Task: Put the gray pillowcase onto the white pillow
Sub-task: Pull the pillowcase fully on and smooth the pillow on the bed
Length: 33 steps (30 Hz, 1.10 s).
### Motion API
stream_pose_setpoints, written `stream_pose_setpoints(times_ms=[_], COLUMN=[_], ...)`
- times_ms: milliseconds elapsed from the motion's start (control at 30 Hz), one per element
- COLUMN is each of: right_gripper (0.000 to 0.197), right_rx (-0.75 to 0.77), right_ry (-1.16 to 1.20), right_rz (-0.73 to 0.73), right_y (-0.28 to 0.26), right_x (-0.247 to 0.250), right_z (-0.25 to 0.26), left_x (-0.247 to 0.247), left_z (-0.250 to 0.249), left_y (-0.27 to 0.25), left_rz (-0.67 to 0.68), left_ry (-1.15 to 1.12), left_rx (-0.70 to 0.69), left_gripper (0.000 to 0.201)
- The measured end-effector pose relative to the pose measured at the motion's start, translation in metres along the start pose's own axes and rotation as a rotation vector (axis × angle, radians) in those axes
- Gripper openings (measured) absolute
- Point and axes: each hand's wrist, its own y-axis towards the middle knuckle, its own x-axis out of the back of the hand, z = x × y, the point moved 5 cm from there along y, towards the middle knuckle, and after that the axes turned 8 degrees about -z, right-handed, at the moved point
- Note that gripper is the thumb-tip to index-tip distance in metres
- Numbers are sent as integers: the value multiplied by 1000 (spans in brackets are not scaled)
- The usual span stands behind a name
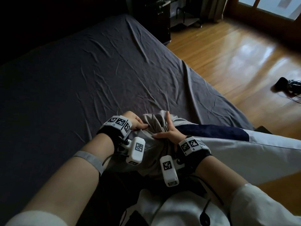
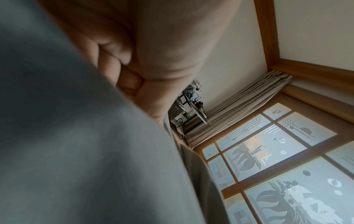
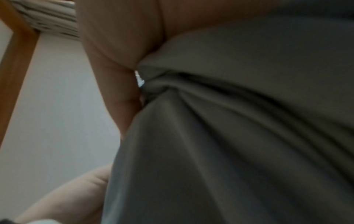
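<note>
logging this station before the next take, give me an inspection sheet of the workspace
surface: bed under a dark, wrinkled sheet
job's things: gray pillowcase bunched up at the near bed edge; white pillow lying to its right, with a dark blue patch on top
clutter: dark object with cords on the floor
grippers: left hand and right hand both grip the bunched pillowcase
cables: black wire running from the right wrist camera
surroundings: wooden floor, window, curtain
</note>
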Motion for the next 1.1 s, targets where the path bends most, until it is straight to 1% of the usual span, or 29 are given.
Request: stream_pose_setpoints(times_ms=[167,267,367,467,567,600,667,733,800,867,933,1000,1067,1100], right_gripper=[112,112,113,111,105,104,102,98,94,89,88,92,95,96], right_rx=[-76,-97,-76,-20,-2,0,-4,-3,8,4,9,20,9,4], right_ry=[-54,-71,-76,-75,19,66,129,142,166,215,238,219,195,187], right_rz=[52,50,46,101,133,125,59,-9,-48,-89,-126,-146,-174,-192], right_y=[-1,1,0,-2,-4,-3,3,7,10,13,16,20,26,29], right_x=[-7,-7,-4,-7,-13,-13,-9,-4,4,10,15,17,18,20], right_z=[-5,-6,-6,-8,-13,-14,-16,-15,-13,-13,-13,-13,-16,-16], left_x=[2,3,1,-9,-25,-27,-25,-15,0,21,40,51,50,43], left_z=[-4,-15,-23,-31,-39,-40,-42,-38,-29,-13,14,48,84,100], left_y=[-4,-4,-6,-7,-7,-6,-5,-6,-7,-8,-7,-9,-12,-13], left_rz=[-13,-22,-33,-75,-79,-80,-66,-9,64,70,40,-10,-71,-92], left_ry=[-95,-129,-138,-73,-81,-98,-104,-204,-371,-484,-570,-679,-817,-848], left_rx=[-29,-59,-64,-62,-69,-75,-106,-129,-91,-59,-18,53,151,195], left_gripper=[19,17,14,21,22,23,25,26,20,8,9,12,14,14])
